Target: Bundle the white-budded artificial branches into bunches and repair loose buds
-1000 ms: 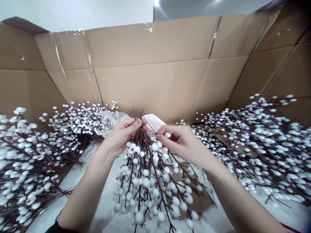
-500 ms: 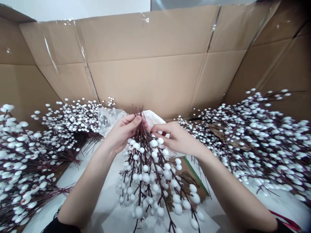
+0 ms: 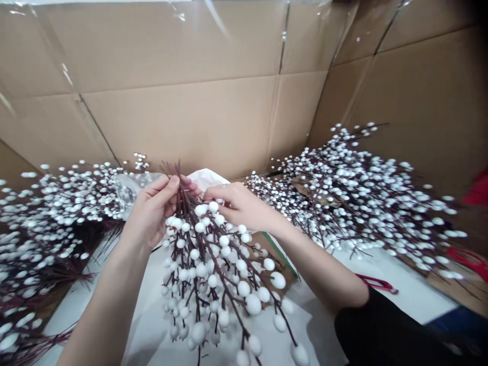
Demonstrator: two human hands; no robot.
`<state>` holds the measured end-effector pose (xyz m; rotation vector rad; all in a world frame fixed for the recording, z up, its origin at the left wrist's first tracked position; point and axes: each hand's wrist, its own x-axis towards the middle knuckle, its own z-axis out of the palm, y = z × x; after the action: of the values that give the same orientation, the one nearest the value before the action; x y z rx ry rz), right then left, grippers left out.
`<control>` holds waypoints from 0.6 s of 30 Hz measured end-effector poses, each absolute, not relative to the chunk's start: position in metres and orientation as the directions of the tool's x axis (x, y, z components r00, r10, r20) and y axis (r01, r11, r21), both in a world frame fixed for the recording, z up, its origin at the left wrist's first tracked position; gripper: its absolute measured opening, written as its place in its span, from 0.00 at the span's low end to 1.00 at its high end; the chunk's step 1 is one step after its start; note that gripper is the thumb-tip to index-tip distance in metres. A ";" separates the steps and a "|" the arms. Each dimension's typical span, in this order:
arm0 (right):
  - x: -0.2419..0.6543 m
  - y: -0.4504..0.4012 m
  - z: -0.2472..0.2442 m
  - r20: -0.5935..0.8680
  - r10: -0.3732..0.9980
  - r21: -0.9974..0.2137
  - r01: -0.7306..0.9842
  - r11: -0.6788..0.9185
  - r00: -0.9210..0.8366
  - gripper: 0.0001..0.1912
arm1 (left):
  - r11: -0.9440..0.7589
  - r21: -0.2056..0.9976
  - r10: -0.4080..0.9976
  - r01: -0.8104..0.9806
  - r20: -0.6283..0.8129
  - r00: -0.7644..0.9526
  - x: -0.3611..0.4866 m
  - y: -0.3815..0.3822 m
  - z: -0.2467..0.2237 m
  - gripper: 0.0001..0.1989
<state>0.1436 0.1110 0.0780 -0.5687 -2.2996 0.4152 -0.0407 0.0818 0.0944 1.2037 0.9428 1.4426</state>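
Observation:
Upside down in front of me hangs a bunch of white berry stems [image 3: 208, 269], its dark bare ends pointing up and its berries spreading down toward me. My left hand [image 3: 150, 208] is closed around the gathered stems near their top, thumb pressed over them. Beside it, on the right of the bunch, my right hand [image 3: 238, 206] has its fingers curled together against the stems. Whatever sits between those fingertips is too small or hidden to make out.
More berry stems lie heaped on the left [image 3: 72, 198] and right [image 3: 358, 198]. A clear plastic bag [image 3: 124, 190] lies behind my left hand. Cardboard walls [image 3: 183, 117] enclose the back. A red-handled tool [image 3: 377, 282] rests on the white surface [image 3: 412, 300]; a green-edged brown piece [image 3: 280, 259] lies beneath the bunch.
The view has swung to the right, so both hands and the bunch appear further left. More of the red-handled tool shows. Both hands keep nearly the same hold.

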 end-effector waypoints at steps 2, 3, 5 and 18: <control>0.142 0.112 0.075 0.564 0.531 -0.460 0.293 0.838 -0.632 0.09 | -0.204 0.960 0.979 -0.193 0.205 -0.015 -0.038 0.083 0.094 0.10; 0.140 0.113 0.074 0.559 0.537 -0.467 0.296 0.833 -0.632 0.08 | -0.203 0.960 0.979 -0.193 0.203 -0.018 -0.037 0.083 0.093 0.11; 0.138 0.113 0.072 0.551 0.540 -0.479 0.289 0.829 -0.637 0.08 | -0.190 0.959 0.982 -0.210 0.190 -0.021 -0.035 0.083 0.093 0.10; 0.211 0.188 0.050 0.345 0.904 -0.115 0.945 0.307 -0.252 0.16 | -0.132 0.960 0.987 -0.248 0.150 0.054 -0.036 0.077 0.098 0.06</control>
<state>0.2111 0.1885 0.0498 -1.6595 -2.2350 -0.1637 -0.0359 0.0765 0.0977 1.1582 0.9023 1.3643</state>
